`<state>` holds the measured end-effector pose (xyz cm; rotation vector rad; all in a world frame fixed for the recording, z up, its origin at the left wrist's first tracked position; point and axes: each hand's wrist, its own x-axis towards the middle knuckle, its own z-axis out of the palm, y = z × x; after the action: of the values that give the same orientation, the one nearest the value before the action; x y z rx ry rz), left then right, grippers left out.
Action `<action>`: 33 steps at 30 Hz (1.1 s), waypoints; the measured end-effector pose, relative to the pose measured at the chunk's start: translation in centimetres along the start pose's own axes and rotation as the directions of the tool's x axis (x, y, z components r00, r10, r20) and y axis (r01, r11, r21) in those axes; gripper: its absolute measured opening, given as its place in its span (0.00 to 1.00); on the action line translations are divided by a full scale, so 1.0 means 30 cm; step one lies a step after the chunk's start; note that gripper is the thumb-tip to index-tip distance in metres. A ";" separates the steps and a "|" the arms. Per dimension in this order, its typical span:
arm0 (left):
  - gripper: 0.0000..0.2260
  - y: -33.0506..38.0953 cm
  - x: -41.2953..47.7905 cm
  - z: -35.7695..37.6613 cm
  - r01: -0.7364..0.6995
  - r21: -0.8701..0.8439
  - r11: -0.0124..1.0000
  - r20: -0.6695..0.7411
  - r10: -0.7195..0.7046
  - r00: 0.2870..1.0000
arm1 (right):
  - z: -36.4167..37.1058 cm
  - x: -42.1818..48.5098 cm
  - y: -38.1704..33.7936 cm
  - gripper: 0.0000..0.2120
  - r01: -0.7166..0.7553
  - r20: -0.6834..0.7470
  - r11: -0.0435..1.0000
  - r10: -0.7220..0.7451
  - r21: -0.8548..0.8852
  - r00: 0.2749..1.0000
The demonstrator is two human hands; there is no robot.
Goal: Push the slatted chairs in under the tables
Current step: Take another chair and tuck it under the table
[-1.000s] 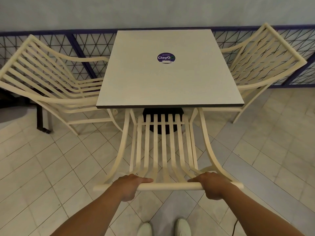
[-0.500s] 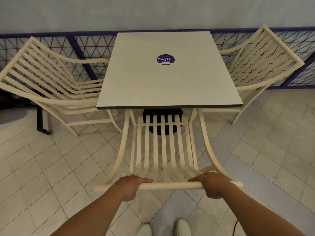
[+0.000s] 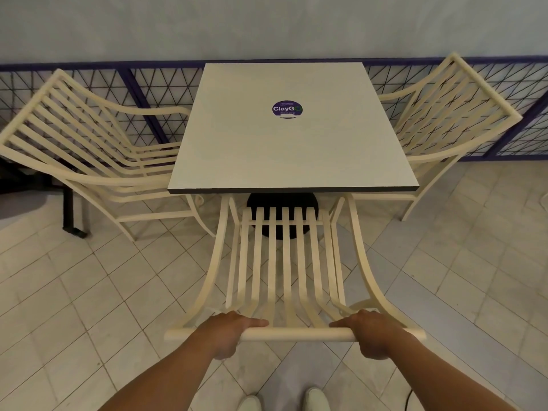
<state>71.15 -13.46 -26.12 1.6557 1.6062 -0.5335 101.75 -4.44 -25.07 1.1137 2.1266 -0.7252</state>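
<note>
A cream slatted chair (image 3: 286, 262) stands in front of me, its seat front tucked under the near edge of a square grey table (image 3: 293, 149). My left hand (image 3: 229, 332) and my right hand (image 3: 372, 332) each grip the chair's top back rail (image 3: 296, 333), one toward each end. Two more cream slatted chairs flank the table: the left chair (image 3: 89, 152) and the right chair (image 3: 444, 120), both with their seats partly under the tabletop.
A round purple sticker (image 3: 287, 109) lies on the tabletop. The black table base (image 3: 281, 203) shows below the edge. A purple-framed mesh fence (image 3: 154, 93) runs along the wall behind. A dark leg (image 3: 72, 212) stands at the left. Tiled floor surrounds me.
The table and side chairs sit slightly lower in view than a second ago. The near chair and both hands hold nearly the same position.
</note>
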 end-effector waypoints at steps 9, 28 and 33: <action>0.41 -0.013 0.054 -0.049 0.012 -0.006 1.000 -0.006 -0.012 1.000 | -0.041 0.049 0.030 0.34 0.011 -0.017 1.000 -0.011 -0.012 1.000; 0.39 0.003 0.071 -0.090 0.046 -0.006 0.999 0.038 -0.046 0.998 | -0.045 0.115 -0.008 0.36 0.012 -0.014 0.998 -0.011 0.063 1.000; 0.39 0.010 0.060 -0.086 0.038 0.016 0.999 0.005 -0.039 0.999 | -0.032 0.114 -0.005 0.35 0.016 -0.050 0.999 -0.014 0.042 0.999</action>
<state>71.15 -10.31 -25.78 1.6360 1.6365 -0.5713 99.84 -2.10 -26.91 1.1503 2.1722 -0.7604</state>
